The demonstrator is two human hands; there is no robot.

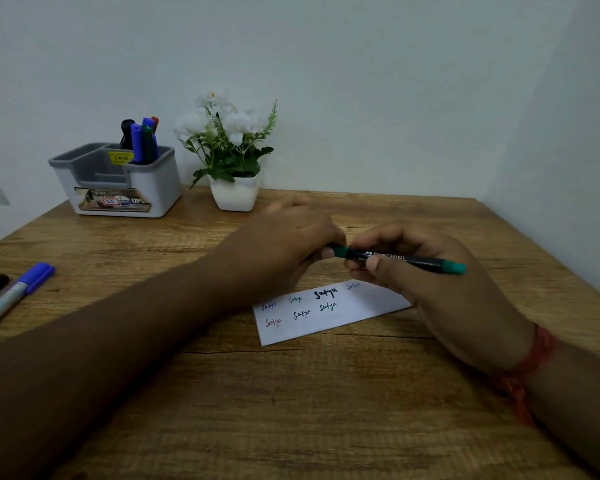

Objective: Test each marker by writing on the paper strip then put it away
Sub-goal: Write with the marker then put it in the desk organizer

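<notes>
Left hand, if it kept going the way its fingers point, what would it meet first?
Probably the right hand: the left hand pinches the green-capped black marker and points right along it. Depth looks matched.

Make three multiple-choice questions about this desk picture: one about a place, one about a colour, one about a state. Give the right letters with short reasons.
1. Where do the put-away markers stand?
A. in the grey organizer
B. in the flower pot
C. on the paper strip

2. What colour are the ends of the held marker?
A. red
B. green
C. yellow

3. How is the held marker gripped?
A. by no hand
B. by the left hand only
C. by both hands

Answers:
1 A: markers stand upright in the organizer.
2 B: the marker has green ends.
3 C: left hand pinches one end, right hand grips the barrel.
</notes>
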